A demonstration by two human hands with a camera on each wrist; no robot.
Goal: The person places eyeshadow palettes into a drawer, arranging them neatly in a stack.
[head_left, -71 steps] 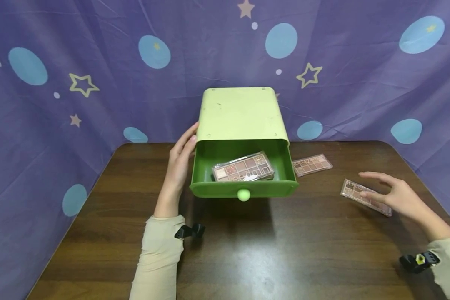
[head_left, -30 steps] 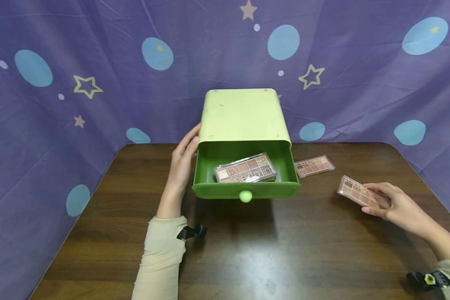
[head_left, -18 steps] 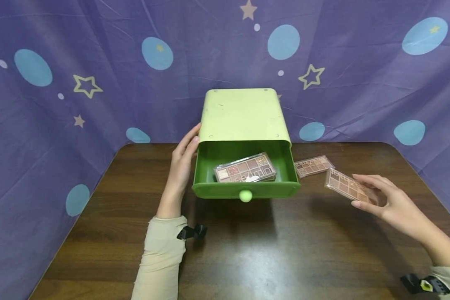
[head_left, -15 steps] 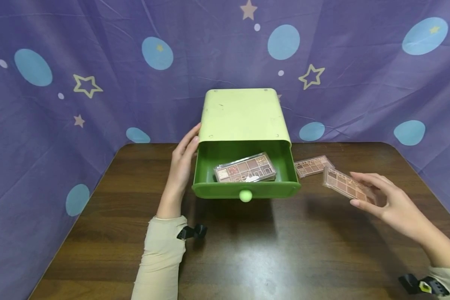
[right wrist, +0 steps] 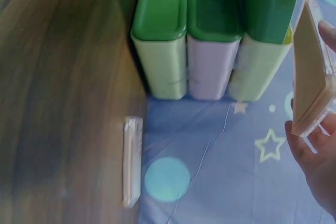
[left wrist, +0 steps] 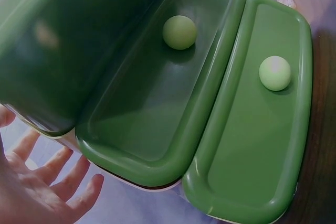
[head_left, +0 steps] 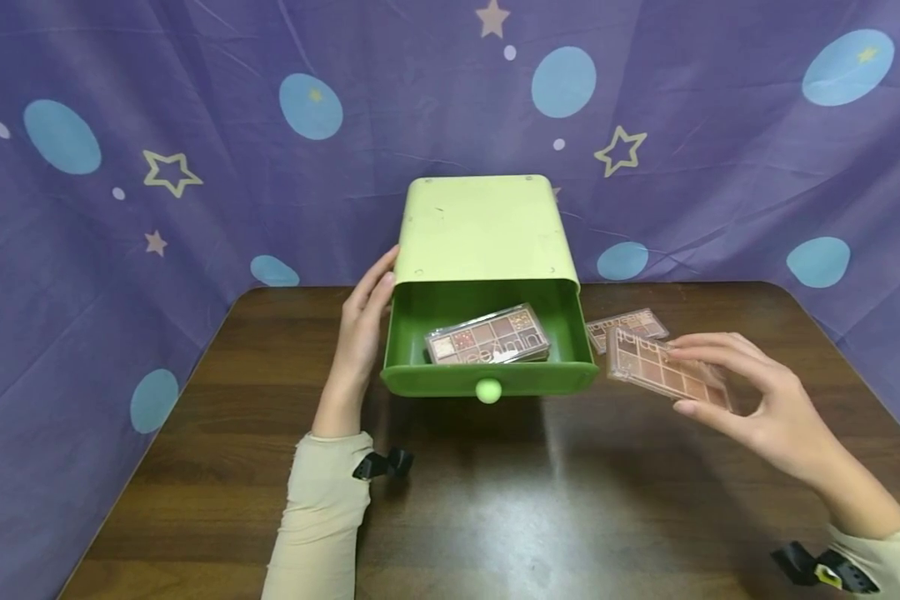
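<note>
My right hand (head_left: 772,408) holds a clear-lidded eyeshadow palette (head_left: 663,371) between thumb and fingers, raised above the table just right of the pulled-out drawer (head_left: 427,382). Inside that green drawer, another eyeshadow palette (head_left: 487,335) lies slantwise; whether more lie beneath it is hard to tell. The drawer is the top one of a pale green cabinet (head_left: 487,225). Along the cabinet's left side rests my left hand (head_left: 360,325), its fingers extended and spread in the left wrist view. A third palette (head_left: 641,322) lies flat on the table behind the held one, partly covered by it.
Below the top drawer, the right wrist view shows two closed drawers, a middle drawer (right wrist: 210,11) and a bottom drawer (right wrist: 157,17), each with a round knob. The brown wooden table (head_left: 450,517) ends at a purple patterned curtain (head_left: 435,92) behind the cabinet.
My right hand has taken hold of the palette at the right, lifted it off the table and carried it left toward the drawer. The left hand has stayed at the cabinet's side.
</note>
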